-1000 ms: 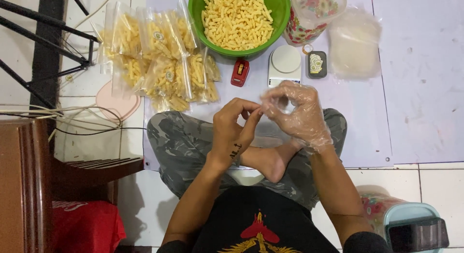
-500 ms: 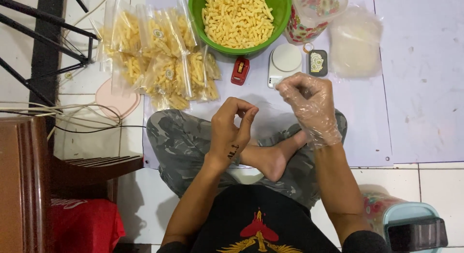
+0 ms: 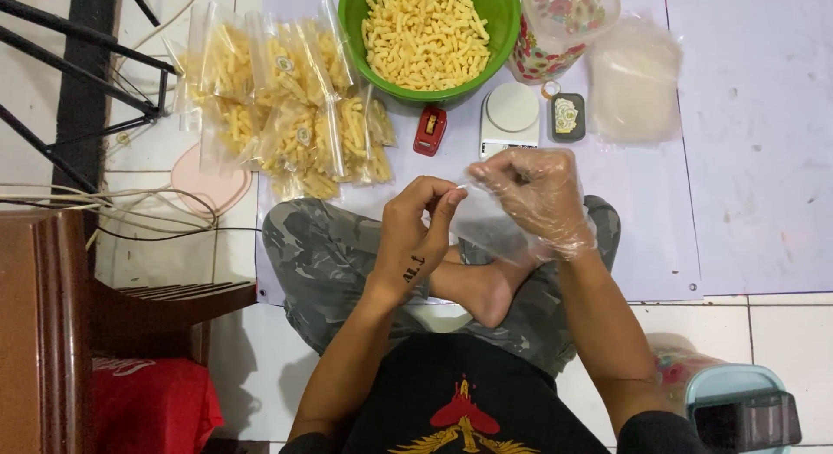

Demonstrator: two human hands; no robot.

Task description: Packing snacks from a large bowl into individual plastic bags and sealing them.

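My bare left hand (image 3: 415,233) and my right hand (image 3: 536,196), which wears a thin clear glove, meet above my crossed legs. Both pinch the top edge of an empty clear plastic bag (image 3: 482,227) that hangs between them. Farther out on the pale mat stands a green bowl (image 3: 354,27) full of yellow snack sticks (image 3: 427,36). To the left of the bowl lies a pile of filled, sealed snack bags (image 3: 286,111).
A red stapler (image 3: 429,130), a white scale (image 3: 512,114) and a small dark tin (image 3: 568,117) lie in front of the bowl. A stack of empty bags (image 3: 635,79) and a floral container (image 3: 562,20) lie right. Wooden chair (image 3: 52,333) and cables are left; a teal-lidded box (image 3: 737,409) sits near right.
My right hand swung out toward the scale and came back to the left hand. A clear bag now hangs stretched between both hands.
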